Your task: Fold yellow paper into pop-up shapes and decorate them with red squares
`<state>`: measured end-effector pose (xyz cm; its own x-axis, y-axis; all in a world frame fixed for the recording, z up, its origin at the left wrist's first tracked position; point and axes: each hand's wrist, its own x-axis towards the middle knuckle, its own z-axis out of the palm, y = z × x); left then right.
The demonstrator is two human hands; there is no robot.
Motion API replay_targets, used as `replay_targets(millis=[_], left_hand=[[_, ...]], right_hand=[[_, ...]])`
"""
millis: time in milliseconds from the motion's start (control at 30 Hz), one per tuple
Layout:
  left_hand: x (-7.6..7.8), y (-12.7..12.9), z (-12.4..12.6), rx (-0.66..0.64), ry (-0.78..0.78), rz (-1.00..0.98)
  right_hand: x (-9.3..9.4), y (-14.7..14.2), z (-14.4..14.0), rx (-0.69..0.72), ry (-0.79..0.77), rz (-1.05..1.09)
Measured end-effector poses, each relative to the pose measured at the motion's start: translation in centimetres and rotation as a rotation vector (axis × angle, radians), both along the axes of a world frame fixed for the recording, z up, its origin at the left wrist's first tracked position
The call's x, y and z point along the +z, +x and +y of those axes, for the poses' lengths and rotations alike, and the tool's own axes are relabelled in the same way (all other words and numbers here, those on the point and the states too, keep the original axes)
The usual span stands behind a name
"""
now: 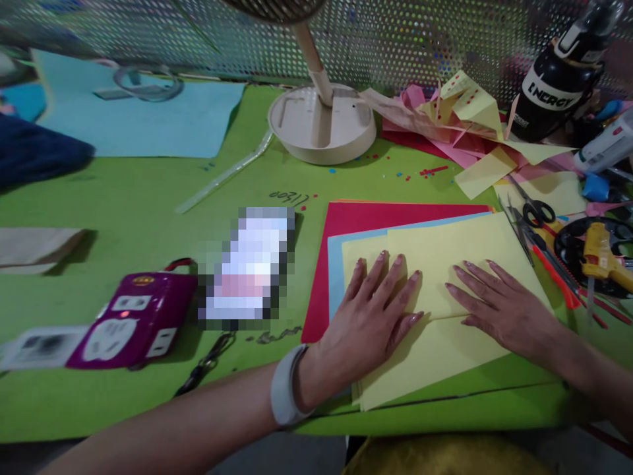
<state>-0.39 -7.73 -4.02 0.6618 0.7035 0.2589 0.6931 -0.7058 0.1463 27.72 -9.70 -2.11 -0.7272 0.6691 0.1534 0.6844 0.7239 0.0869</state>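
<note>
Both your hands lie flat on the folded pale-yellow paper sheet (445, 290), fingers spread, palms down, gripping nothing. Left hand (368, 316) covers the sheet's left half, fingertips on the upper flap. Right hand (499, 307) sits on the right half, fingertips just beside the fold edge that runs across the middle.

The yellow sheet is matte and smooth, its top layer folded over so a straight crease shows between your hands. It tops a stack: a light-blue paper sheet (333, 264) directly under it, then a red paper sheet (356, 221) showing at the left and top. The stack lies on the green counter (148, 218), near its front edge.

A grey smooth band (285, 389) wraps your left wrist.

Right of the stack: black-handled metal scissors (537, 211), a yellow plastic glue gun (606, 257) on a round black tray (568, 244). Behind: a heap of crumpled yellow and pink paper scraps (465, 112), the round cream plastic base of a fan (321, 125), a black bottle (558, 86). Left: a glossy purple power strip (133, 323).
</note>
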Motion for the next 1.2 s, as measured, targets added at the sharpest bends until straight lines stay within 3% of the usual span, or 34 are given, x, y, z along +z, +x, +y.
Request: replay_targets(millis=[1200], left_hand=[[0.1,-0.3,-0.19,0.029,-0.006,0.041]], right_hand=[[-0.42,-0.53,-0.48,-0.059,-0.049,0.004]])
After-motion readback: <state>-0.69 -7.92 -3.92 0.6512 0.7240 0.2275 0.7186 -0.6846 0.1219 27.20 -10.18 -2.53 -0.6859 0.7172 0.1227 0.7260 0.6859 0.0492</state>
